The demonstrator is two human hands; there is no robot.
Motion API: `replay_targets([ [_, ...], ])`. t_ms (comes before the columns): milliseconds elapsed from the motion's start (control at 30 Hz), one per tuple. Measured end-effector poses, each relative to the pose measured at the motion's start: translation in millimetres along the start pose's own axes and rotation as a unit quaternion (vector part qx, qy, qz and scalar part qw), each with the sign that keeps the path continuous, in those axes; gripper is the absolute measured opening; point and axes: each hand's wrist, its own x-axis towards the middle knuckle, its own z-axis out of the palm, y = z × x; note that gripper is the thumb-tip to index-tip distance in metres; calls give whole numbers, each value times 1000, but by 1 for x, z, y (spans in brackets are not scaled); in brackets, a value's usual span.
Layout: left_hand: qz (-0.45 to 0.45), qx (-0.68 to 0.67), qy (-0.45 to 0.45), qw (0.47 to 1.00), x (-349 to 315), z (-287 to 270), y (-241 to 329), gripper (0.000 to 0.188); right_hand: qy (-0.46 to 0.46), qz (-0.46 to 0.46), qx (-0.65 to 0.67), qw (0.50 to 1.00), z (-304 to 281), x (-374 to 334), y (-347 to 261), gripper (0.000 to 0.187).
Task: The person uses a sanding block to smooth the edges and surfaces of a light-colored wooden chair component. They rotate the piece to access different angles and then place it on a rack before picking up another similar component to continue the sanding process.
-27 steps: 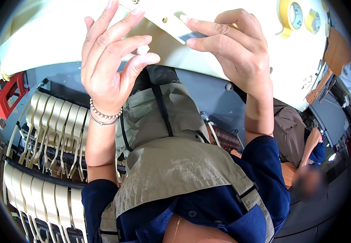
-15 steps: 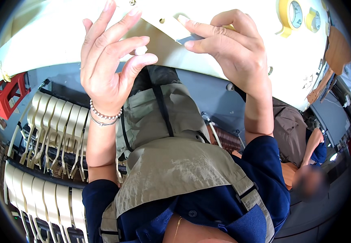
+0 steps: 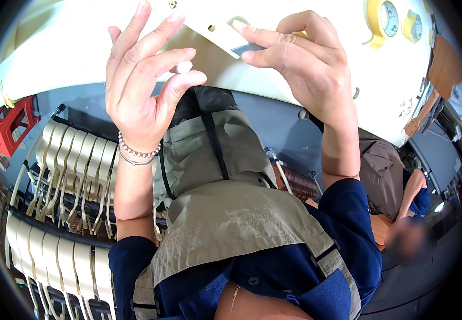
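Plainly, we have both hands raised over the pale worktop that fills the top of the frame. Our left hand, left of upper centre, is loosely open: three fingers fan upward, while the index finger and thumb curve toward each other with a gap at their tips. Between those two, slightly back from the tips, we hold a small white piece, partly hidden by the index finger.

Our right hand, right of upper centre, is partly closed, its fingers pinching a thin grey piece that pokes out toward the left. This grey piece shows at the lower corner of a cream flat part with a round hole; we cannot tell whether the two touch.

At the upper right lie a large yellow tape roll and a smaller tape roll, with a brown wooden piece near the right rim. We see a red stool at the left, two rows of cream curved pieces at lower left, and a co-worker's forearm at the right.
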Motion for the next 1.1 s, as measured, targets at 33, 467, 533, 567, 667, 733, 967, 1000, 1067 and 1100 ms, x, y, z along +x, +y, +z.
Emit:
replay_targets([
  [33,-1,0,0,1000,0,0,0,25,-3,3,-2,1000,0,0,-1,17],
  [467,-10,-83,-27,996,-7,-12,17,34,91,268,448,848,-9,-27,-37,17],
  [533,-67,-259,45,962,-11,0,38,34,43,317,563,762,-6,-27,-54,23],
  [567,-92,-295,51,950,-11,3,48,35,23,340,605,719,-4,-26,-60,24],
  [667,-112,-350,44,929,-3,10,60,34,6,341,725,598,-4,-25,-62,22],
  [733,-68,-340,21,938,11,11,58,42,5,363,714,598,-13,-22,-54,27],
  [967,0,-14,-69,998,50,-2,42,64,217,426,195,856,-85,-6,93,19],
  [1000,3,1,-66,998,51,-4,35,62,229,424,91,872,-93,1,122,22],
  [1067,1,33,-64,997,48,-9,19,60,201,442,-31,874,-104,19,168,25],
  [1100,2,39,-52,998,48,-11,11,53,189,432,-74,879,-105,24,194,26],
])
